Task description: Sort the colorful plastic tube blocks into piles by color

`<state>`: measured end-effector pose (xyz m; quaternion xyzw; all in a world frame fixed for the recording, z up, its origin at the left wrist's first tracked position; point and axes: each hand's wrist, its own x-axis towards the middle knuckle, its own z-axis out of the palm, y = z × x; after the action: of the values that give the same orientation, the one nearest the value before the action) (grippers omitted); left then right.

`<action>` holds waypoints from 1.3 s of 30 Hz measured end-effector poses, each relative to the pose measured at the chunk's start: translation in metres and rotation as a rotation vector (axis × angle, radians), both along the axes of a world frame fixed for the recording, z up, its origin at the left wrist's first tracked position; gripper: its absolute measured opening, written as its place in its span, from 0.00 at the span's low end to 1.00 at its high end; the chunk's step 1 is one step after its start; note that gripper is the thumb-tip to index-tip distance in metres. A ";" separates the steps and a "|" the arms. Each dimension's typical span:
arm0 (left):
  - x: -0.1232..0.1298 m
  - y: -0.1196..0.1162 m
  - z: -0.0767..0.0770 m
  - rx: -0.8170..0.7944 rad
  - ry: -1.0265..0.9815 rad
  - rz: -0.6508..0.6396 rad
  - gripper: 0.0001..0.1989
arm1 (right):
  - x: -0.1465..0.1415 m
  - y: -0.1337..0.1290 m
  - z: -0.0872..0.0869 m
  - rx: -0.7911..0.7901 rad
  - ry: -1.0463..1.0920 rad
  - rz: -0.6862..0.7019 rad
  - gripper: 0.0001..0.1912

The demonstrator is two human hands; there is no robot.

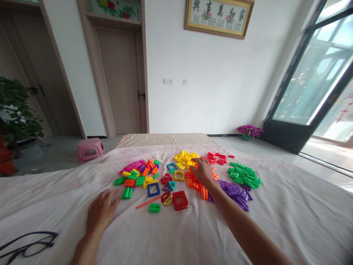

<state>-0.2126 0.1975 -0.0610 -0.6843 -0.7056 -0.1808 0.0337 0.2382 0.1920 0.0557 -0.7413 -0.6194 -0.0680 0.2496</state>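
Note:
My left hand (102, 209) rests on the cloth with its fingers loosely apart and nothing in them. Just beyond it is a mixed heap of plastic building pieces (139, 180) in green, yellow, orange, purple and pink. My right hand (203, 171) reaches over the near edge of a yellow pile of pieces (185, 157). Its thumb and fingers are apart, with yellow showing between them. Under that hand lie orange pieces (195, 183), partly hidden by it. Purple pieces (235, 193) lie beside the right forearm, green pieces (244, 175) farther right, and red pieces (216, 158) behind the hand.
Between the hands lie a blue square frame (149, 190), a red square frame (174, 205), other small shapes, an orange stick (148, 202) and green pieces (154, 208). Eyeglasses (34, 243) lie at the near left. A pink stool (90, 149) stands beyond the table.

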 end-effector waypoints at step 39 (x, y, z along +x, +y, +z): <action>-0.002 0.003 -0.002 -0.003 0.009 -0.012 0.25 | -0.051 0.041 -0.003 -0.181 -0.021 0.158 0.17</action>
<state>-0.2145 0.2001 -0.0628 -0.6893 -0.7016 -0.1770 0.0349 0.1867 0.2327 0.0529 -0.7087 -0.6821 0.0004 0.1799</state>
